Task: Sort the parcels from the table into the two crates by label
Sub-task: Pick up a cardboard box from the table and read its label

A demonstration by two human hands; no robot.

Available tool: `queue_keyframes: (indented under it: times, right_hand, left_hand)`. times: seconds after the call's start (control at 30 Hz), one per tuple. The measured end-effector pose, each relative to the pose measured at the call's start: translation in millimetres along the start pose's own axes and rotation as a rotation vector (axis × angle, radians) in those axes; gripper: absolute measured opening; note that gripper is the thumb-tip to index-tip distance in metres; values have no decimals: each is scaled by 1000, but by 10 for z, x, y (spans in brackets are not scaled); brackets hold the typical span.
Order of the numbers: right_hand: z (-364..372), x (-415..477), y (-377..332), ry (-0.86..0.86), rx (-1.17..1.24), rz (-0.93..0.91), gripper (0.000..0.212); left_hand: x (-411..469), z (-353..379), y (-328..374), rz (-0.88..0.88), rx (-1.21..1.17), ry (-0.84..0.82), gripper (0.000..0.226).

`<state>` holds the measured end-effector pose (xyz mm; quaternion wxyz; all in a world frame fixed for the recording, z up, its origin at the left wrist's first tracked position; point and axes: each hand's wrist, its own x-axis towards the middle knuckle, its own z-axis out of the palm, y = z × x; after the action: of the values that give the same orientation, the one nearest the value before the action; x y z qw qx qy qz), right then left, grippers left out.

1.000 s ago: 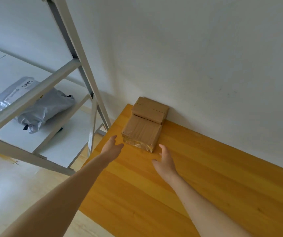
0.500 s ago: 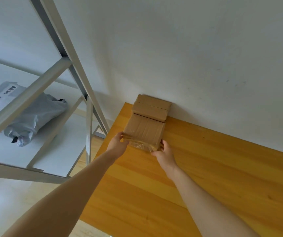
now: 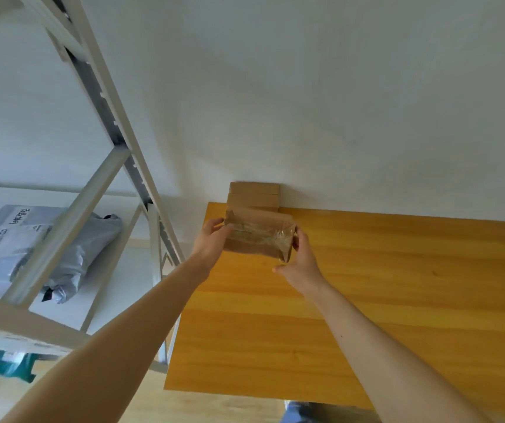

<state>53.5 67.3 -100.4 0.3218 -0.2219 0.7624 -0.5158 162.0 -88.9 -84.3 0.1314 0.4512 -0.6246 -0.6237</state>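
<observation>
A brown cardboard parcel (image 3: 258,236) wrapped in clear tape is lifted off the yellow wooden table (image 3: 367,285) and tilted toward me. My left hand (image 3: 210,241) grips its left end, and my right hand (image 3: 298,264) grips its right end. Behind it, a second brown parcel (image 3: 254,195) stands on the table's far left corner against the white wall. No crate is in view.
A white metal shelving rack (image 3: 71,227) stands left of the table, with a grey plastic mailer bag (image 3: 40,248) on one shelf. A teal bag (image 3: 10,364) lies low at the left. The wooden floor shows below the table's front edge.
Both hands closed on the near parcel's ends and raised it off the table, tilting it toward me. The view swung up and right.
</observation>
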Motion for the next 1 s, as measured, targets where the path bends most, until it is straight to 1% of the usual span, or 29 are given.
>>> queue_keyframes:
  times: [0.1, 0.2, 0.27, 0.4, 0.5, 0.6, 0.67, 0.77, 0.83, 0.9, 1.0]
  right_hand:
    - [-83, -140, -107, 132, -18, -63, 89]
    - [-206, -233, -202, 236, 14, -83, 85]
    - [-298, -279, -239, 272, 47, -84, 80]
    - [-447, -351, -274, 335, 105, -67, 57]
    - [-509, -400, -292, 371, 108, -72, 44]
    - [-531, -435, -312, 404, 152, -64, 40]
    - [-538, -450, -312, 412, 217, -52, 42]
    - [-551, -479, -302, 377, 264, -54, 42]
    - [-554, -503, -317, 337, 311, -51, 37]
    - [-561, -518, -325, 312, 340, -53, 31]
    - [-609, -521, -304, 284, 388, -52, 30]
  left_hand:
    - [-127, -50, 167, 56, -25, -23, 28]
    - [-224, -67, 316, 111, -51, -58, 31]
    - [-301, -45, 408, 137, -59, -92, 26]
    - [-395, 42, 522, 166, -50, -111, 26]
    - [-475, 94, 575, 208, -17, -153, 19]
    - [-562, 134, 620, 267, 27, -202, 34]
    - [-577, 145, 626, 276, 46, -236, 42]
    - [-596, 170, 628, 271, 65, -293, 54]
    - [-607, 211, 624, 293, 91, -307, 63]
    - [-618, 246, 639, 356, 92, -264, 66]
    - [-624, 274, 686, 433, 98, -170, 65]
